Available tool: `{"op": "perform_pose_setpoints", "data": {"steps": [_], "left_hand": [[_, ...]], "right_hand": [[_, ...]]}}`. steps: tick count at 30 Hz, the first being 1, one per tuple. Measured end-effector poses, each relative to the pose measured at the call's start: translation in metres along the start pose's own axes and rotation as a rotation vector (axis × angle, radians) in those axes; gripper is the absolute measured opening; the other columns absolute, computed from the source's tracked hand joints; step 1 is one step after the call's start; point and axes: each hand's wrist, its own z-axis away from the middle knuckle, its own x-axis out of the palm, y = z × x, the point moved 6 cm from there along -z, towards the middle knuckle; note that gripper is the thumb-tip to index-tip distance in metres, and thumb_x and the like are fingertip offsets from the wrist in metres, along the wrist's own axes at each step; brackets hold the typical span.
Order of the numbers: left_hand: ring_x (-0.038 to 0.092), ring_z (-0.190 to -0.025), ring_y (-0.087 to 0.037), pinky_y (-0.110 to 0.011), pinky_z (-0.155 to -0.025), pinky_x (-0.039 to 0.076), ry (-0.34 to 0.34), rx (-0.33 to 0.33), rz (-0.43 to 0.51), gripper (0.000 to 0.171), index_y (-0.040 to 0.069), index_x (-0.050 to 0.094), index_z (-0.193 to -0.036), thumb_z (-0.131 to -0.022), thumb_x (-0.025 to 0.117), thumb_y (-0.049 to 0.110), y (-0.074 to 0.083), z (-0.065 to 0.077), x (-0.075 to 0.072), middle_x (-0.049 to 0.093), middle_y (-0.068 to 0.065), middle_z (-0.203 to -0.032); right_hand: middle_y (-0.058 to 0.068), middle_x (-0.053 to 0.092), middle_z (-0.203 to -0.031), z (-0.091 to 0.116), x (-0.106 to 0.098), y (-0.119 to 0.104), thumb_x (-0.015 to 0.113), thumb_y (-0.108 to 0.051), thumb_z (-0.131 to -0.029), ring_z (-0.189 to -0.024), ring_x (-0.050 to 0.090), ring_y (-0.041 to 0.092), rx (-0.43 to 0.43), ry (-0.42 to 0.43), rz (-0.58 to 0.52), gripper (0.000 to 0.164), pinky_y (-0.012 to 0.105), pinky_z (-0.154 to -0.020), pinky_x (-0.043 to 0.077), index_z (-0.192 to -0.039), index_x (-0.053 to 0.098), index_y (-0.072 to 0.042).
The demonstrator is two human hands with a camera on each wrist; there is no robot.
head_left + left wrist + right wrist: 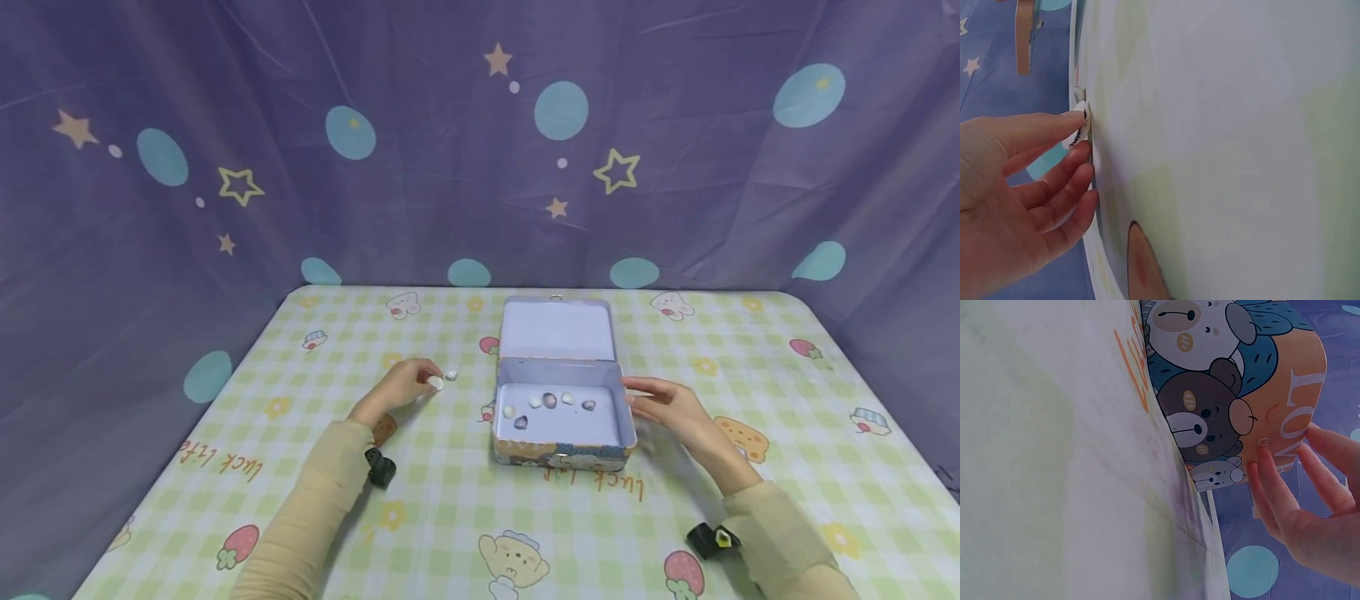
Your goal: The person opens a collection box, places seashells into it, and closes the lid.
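Note:
My left hand [405,382] pinches a small white seashell [436,382] just over the cloth, left of the tin box. In the left wrist view, the seashell [1079,130] shows a dark toothed line and sits at the thumb tip. Another small pale seashell [452,376] lies on the cloth beside that hand. My right hand [678,413] rests its fingertips on the right side of the open tin box [562,454]. Several white and greyish-purple seashells [550,401] are spread over the box floor. From the right wrist, the box wall [1210,406] shows printed cartoon bears.
The box's hinged lid [557,329] leans back, away from me. A green-and-white checked tablecloth [435,517] with cartoon prints covers the table. Behind the table's far edge hangs a purple curtain [450,208] with stars and blue ovals.

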Motion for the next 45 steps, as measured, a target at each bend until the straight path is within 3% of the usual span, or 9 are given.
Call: {"op": "perform_pose_setpoints", "data": {"steps": [5, 11, 18, 23, 32, 45], "left_hand": [[0.041, -0.064, -0.015, -0.027, -0.06, 0.036, 0.001, 0.016, 0.003, 0.015, 0.003, 0.062, -0.093, -0.079, 0.063, 0.003, 0.0, 0.0, 0.0, 0.051, -0.004, -0.073], [0.047, -0.067, -0.013, -0.027, -0.063, 0.04, -0.003, 0.041, 0.003, 0.003, 0.002, 0.063, -0.083, -0.081, 0.06, 0.003, 0.001, -0.001, 0.001, 0.057, -0.004, -0.075], [0.048, -0.069, -0.014, -0.028, -0.065, 0.04, 0.009, 0.039, 0.018, 0.005, 0.002, 0.063, -0.083, -0.082, 0.058, 0.002, 0.001, -0.001, 0.0, 0.059, -0.004, -0.077], [0.048, -0.072, -0.014, -0.03, -0.068, 0.041, 0.011, 0.03, 0.02, 0.007, 0.003, 0.064, -0.086, -0.084, 0.057, 0.004, 0.004, -0.001, -0.001, 0.06, -0.005, -0.082], [0.042, -0.062, -0.014, -0.026, -0.057, 0.037, 0.014, 0.056, 0.054, 0.007, 0.005, 0.063, -0.087, -0.085, 0.055, 0.006, 0.017, -0.001, -0.005, 0.051, -0.003, -0.07], [0.049, -0.067, -0.013, -0.028, -0.063, 0.04, 0.035, 0.107, 0.027, 0.01, 0.005, 0.064, -0.09, -0.085, 0.057, 0.01, 0.049, -0.009, -0.01, 0.056, -0.003, -0.073]], "right_hand": [[0.023, 0.04, -0.13, 0.001, 0.0, -0.001, 0.061, -0.025, -0.083, -0.093, 0.055, -0.002, 0.006, -0.002, 0.009, 0.055, 0.025, -0.082, 0.046, -0.126, 0.044, 0.005], [0.024, 0.04, -0.13, 0.0, 0.0, 0.0, 0.061, -0.025, -0.084, -0.093, 0.055, -0.002, 0.001, -0.006, 0.003, 0.054, 0.026, -0.083, 0.046, -0.126, 0.044, 0.005], [0.02, 0.047, -0.125, -0.001, -0.002, 0.002, 0.062, -0.024, -0.083, -0.092, 0.057, 0.002, -0.014, 0.012, 0.0, 0.051, 0.024, -0.079, 0.047, -0.123, 0.048, 0.005], [0.024, 0.045, -0.126, 0.0, -0.001, 0.001, 0.062, -0.024, -0.083, -0.092, 0.057, 0.002, -0.008, 0.002, -0.009, 0.055, 0.025, -0.08, 0.047, -0.124, 0.045, 0.007], [0.025, 0.041, -0.129, 0.001, 0.001, -0.002, 0.061, -0.024, -0.084, -0.092, 0.055, -0.001, 0.007, 0.0, -0.004, 0.055, 0.023, -0.081, 0.046, -0.126, 0.044, 0.007], [0.025, 0.04, -0.13, 0.001, 0.001, -0.001, 0.061, -0.024, -0.084, -0.093, 0.056, -0.001, 0.007, -0.01, -0.013, 0.055, 0.025, -0.082, 0.046, -0.126, 0.043, 0.006]]}}
